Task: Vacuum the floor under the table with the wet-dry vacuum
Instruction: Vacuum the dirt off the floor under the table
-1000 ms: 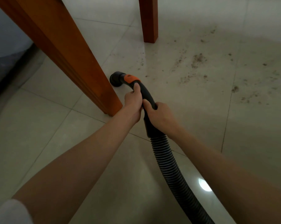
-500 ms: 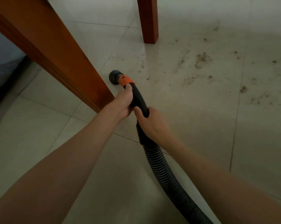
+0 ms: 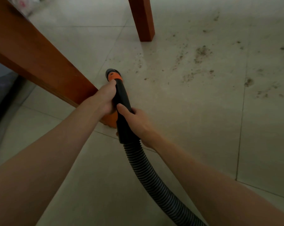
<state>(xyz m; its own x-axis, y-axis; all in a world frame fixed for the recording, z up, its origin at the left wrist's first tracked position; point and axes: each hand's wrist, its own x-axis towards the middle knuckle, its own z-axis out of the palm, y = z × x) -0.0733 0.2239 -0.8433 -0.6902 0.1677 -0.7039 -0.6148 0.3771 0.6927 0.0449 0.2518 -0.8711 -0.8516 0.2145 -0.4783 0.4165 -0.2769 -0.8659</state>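
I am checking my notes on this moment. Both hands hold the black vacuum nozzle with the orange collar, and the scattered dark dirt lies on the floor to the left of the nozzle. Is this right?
Not quite. In the head view both hands, left hand and right hand, do hold the black vacuum nozzle with the orange collar, but the scattered dark dirt lies on the pale tiled floor to the right of the nozzle, not the left.

The pale tiled floor (image 3: 178, 111) carries scattered dirt specks (image 3: 201, 53) toward two o'clock and two wooden desk legs (image 3: 142, 18) at twelve and nine o'clock.
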